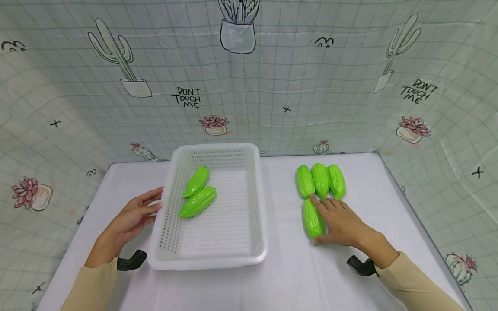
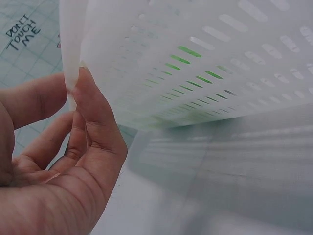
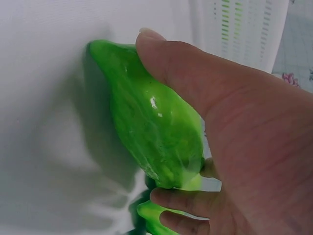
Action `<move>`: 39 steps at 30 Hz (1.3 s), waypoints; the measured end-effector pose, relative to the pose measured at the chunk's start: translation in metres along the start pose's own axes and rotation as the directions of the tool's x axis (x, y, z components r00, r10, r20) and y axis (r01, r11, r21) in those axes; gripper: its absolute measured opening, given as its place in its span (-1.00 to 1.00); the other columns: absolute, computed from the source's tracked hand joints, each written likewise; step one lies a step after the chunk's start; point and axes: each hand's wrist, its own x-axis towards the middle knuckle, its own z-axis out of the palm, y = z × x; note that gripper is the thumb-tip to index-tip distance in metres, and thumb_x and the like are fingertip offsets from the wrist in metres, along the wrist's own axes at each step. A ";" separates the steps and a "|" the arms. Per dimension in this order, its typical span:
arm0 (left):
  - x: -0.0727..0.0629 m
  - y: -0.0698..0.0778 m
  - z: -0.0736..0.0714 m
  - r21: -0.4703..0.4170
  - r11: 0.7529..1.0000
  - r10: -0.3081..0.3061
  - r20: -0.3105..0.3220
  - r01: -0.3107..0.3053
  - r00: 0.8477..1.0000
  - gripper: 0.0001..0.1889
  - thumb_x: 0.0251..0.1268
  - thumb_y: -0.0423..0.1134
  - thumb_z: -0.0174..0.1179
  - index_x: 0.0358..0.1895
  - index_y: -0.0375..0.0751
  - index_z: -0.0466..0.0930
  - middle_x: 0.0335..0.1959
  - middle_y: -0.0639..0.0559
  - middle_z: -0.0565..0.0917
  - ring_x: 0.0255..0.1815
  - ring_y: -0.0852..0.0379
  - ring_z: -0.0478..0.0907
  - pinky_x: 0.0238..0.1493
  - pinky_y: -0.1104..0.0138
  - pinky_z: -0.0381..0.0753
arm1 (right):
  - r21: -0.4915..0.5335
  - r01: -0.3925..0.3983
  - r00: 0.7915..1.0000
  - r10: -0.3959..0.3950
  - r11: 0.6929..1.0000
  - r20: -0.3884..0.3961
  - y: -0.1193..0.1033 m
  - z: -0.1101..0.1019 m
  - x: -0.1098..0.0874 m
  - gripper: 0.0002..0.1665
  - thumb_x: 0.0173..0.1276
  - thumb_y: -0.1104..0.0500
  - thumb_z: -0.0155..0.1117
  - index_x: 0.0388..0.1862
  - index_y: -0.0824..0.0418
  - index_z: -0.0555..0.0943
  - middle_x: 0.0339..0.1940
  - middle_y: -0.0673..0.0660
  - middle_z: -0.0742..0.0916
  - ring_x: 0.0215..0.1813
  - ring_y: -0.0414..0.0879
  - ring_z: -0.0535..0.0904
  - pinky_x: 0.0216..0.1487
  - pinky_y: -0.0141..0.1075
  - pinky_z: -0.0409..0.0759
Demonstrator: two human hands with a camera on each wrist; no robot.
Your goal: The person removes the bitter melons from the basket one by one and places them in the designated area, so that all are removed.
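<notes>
A white plastic basket (image 1: 214,262) with slotted walls stands left of the middle. My left hand (image 1: 134,216) is at its left side; the left wrist view shows the thumb and a finger (image 2: 95,103) pinching the rim. Inside the basket lie two glossy green ridged vegetables (image 1: 197,202). On the right, my right hand (image 1: 342,222) holds another green ridged vegetable (image 3: 151,112) lengthwise, thumb at its pointed near end and fingers at its far end. Just beyond it, three more green vegetables (image 1: 320,180) lie side by side, close to the fingertips.
A white cloth (image 1: 284,276) covers the table. Behind and at both sides hangs a grid-patterned curtain (image 1: 256,116) with cactus drawings, meeting the table's back edge. A black wrist mount (image 1: 132,261) sits by the left sleeve, and a second black mount (image 1: 362,265) by the right.
</notes>
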 end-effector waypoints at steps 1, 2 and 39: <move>0.000 0.000 0.000 0.000 1.000 0.000 -0.001 0.000 1.000 -0.26 0.61 -0.48 0.09 0.69 -0.44 -0.07 0.10 0.21 0.60 0.02 0.26 0.71 -0.02 0.37 0.74 | 0.003 -0.002 1.000 0.002 1.000 0.003 0.000 0.000 0.000 0.43 -0.01 -0.26 0.75 0.62 0.43 0.24 0.34 0.44 0.59 0.43 0.46 0.45 0.39 0.33 0.41; 0.000 0.001 0.001 0.002 1.000 0.000 -0.001 0.000 1.000 -0.25 0.61 -0.48 0.09 0.69 -0.45 -0.09 0.10 0.21 0.60 0.02 0.27 0.71 -0.02 0.37 0.74 | 0.004 -0.002 1.000 0.002 1.000 0.004 0.001 0.000 0.000 0.43 0.00 -0.26 0.75 0.63 0.43 0.24 0.35 0.44 0.59 0.43 0.47 0.44 0.39 0.34 0.41; -0.002 -0.001 -0.001 0.003 1.000 0.025 0.010 -0.026 1.000 -0.27 0.61 -0.47 0.10 0.68 -0.44 -0.04 0.10 0.21 0.60 0.03 0.27 0.71 -0.01 0.38 0.74 | 0.035 -0.004 0.999 0.003 0.999 0.044 0.008 -0.011 -0.004 0.39 0.07 -0.27 0.70 0.64 0.40 0.21 0.46 0.45 0.53 0.46 0.47 0.41 0.40 0.37 0.37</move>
